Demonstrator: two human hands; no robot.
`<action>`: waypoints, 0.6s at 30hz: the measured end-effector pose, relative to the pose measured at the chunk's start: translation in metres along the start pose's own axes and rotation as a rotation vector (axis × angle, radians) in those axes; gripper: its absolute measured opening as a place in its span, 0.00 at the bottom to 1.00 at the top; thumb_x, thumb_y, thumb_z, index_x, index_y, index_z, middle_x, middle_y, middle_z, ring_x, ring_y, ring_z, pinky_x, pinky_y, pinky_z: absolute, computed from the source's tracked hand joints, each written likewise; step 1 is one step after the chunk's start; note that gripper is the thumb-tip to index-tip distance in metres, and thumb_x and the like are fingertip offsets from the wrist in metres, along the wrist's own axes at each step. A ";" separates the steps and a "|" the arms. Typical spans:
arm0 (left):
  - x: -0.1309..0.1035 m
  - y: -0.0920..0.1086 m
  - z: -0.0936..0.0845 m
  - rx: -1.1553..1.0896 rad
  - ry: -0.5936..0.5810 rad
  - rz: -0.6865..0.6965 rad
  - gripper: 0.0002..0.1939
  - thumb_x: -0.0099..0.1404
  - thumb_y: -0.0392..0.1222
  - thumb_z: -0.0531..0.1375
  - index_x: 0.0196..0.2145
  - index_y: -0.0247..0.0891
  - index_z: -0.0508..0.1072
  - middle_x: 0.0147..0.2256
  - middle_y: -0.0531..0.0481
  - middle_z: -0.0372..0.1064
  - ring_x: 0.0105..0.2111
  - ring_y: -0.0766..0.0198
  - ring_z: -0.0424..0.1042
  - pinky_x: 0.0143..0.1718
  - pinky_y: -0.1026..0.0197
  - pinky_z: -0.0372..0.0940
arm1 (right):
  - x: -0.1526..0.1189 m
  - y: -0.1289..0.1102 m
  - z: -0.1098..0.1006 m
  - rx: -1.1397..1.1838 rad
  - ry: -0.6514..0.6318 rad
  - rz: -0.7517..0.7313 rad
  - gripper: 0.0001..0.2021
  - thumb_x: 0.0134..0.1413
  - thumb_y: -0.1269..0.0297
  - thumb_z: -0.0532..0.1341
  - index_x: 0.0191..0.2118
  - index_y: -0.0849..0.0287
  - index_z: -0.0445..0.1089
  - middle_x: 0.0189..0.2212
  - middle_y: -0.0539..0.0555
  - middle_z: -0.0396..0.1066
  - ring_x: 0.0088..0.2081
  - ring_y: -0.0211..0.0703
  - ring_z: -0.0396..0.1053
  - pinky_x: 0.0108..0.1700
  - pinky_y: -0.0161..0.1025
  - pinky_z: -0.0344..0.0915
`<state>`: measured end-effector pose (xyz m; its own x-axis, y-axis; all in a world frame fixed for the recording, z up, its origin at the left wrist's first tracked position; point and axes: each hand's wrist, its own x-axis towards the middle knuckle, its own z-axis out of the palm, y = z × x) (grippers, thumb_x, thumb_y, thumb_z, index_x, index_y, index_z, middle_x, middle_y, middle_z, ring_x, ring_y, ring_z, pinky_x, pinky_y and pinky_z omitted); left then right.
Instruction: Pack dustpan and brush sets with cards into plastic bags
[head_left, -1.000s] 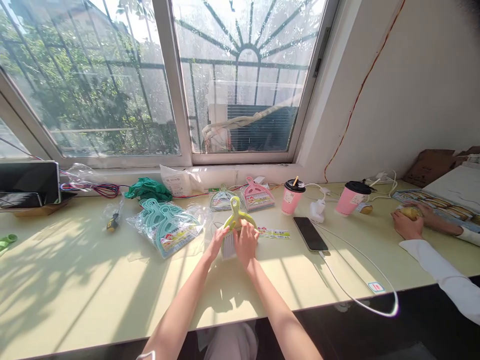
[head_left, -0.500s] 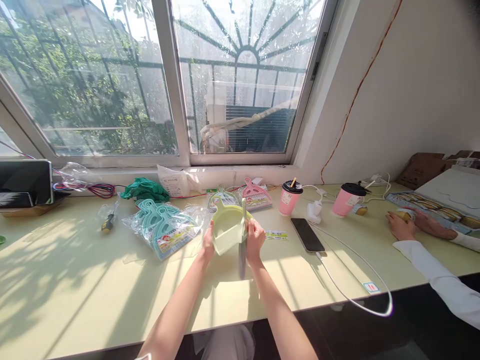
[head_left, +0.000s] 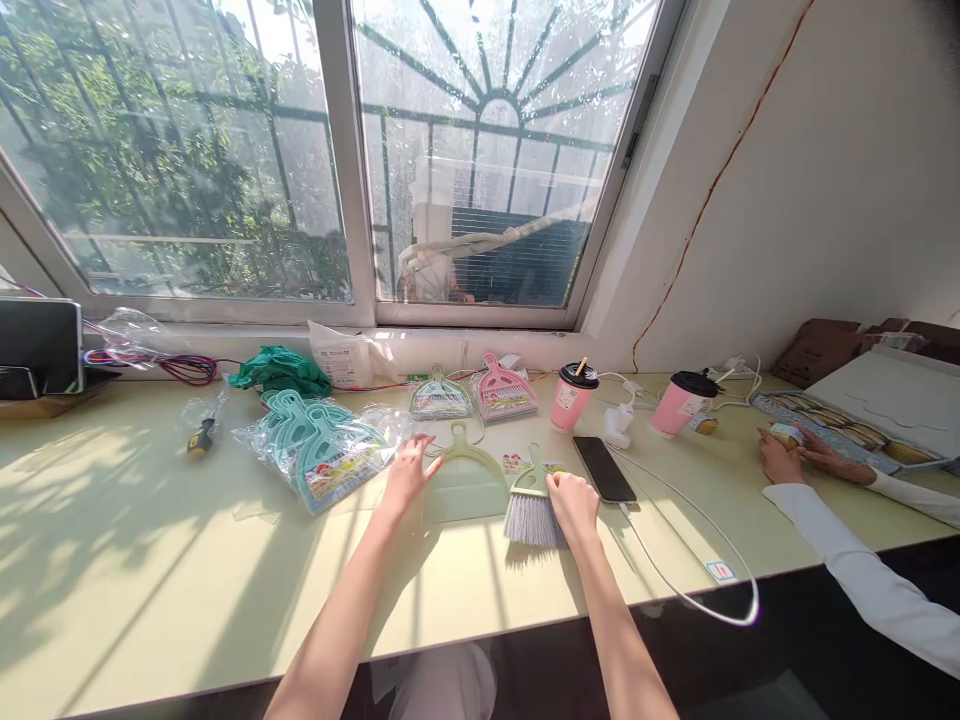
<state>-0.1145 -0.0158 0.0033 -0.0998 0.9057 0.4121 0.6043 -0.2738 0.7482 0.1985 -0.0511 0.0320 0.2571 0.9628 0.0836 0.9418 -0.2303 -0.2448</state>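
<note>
A pale green dustpan (head_left: 469, 492) lies on the table in front of me, its handle pointing toward the window. My left hand (head_left: 409, 472) is at the dustpan's left rim with its fingers apart; whether it touches the rim I cannot tell. To the right is a small hand brush (head_left: 534, 515) with a green handle and grey bristles facing me. My right hand (head_left: 574, 505) has closed fingers on the brush's right edge. Part of a colourful printed card (head_left: 516, 463) shows behind the brush handle.
Bagged teal dustpan sets (head_left: 330, 460) lie left, near a screwdriver (head_left: 201, 438). Behind are wrapped green (head_left: 441, 398) and pink (head_left: 507, 390) sets. Rightward stand pink cups (head_left: 571, 402), a charging phone (head_left: 604, 470) and its white cable (head_left: 694, 535). Another person's hands (head_left: 781, 458) work far right.
The dustpan and brush, held up together before, are now apart, the dustpan down on the table. My right hand has moved right with the brush; my left hand has loosened from the dustpan.
</note>
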 end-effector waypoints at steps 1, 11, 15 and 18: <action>-0.003 0.005 0.000 0.134 0.016 0.069 0.17 0.66 0.45 0.67 0.51 0.41 0.78 0.52 0.39 0.75 0.55 0.44 0.73 0.59 0.48 0.66 | -0.001 0.005 0.003 0.001 -0.006 -0.017 0.21 0.73 0.62 0.52 0.38 0.58 0.82 0.40 0.62 0.81 0.42 0.51 0.79 0.40 0.39 0.62; -0.013 0.012 0.005 0.405 -0.046 0.045 0.07 0.68 0.33 0.58 0.39 0.38 0.77 0.49 0.34 0.74 0.54 0.42 0.71 0.56 0.45 0.65 | 0.021 0.034 0.008 0.001 0.031 -0.066 0.06 0.63 0.66 0.64 0.40 0.58 0.80 0.49 0.64 0.76 0.56 0.58 0.70 0.57 0.52 0.62; -0.009 0.011 0.009 0.034 0.061 -0.096 0.09 0.73 0.36 0.51 0.45 0.41 0.70 0.38 0.41 0.76 0.39 0.48 0.76 0.45 0.48 0.67 | 0.022 0.041 0.006 0.562 0.071 -0.094 0.08 0.60 0.58 0.63 0.36 0.56 0.75 0.39 0.59 0.80 0.46 0.55 0.77 0.52 0.51 0.68; -0.007 0.011 0.012 -0.225 0.184 -0.185 0.10 0.74 0.44 0.52 0.49 0.42 0.66 0.37 0.42 0.76 0.33 0.51 0.76 0.40 0.50 0.67 | 0.013 0.037 -0.005 1.091 0.040 -0.239 0.19 0.50 0.43 0.69 0.35 0.55 0.75 0.32 0.56 0.79 0.35 0.52 0.78 0.43 0.48 0.73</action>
<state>-0.0977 -0.0217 0.0024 -0.3444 0.8787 0.3305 0.3755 -0.1937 0.9064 0.2382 -0.0479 0.0289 0.1200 0.9558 0.2685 0.2787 0.2272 -0.9331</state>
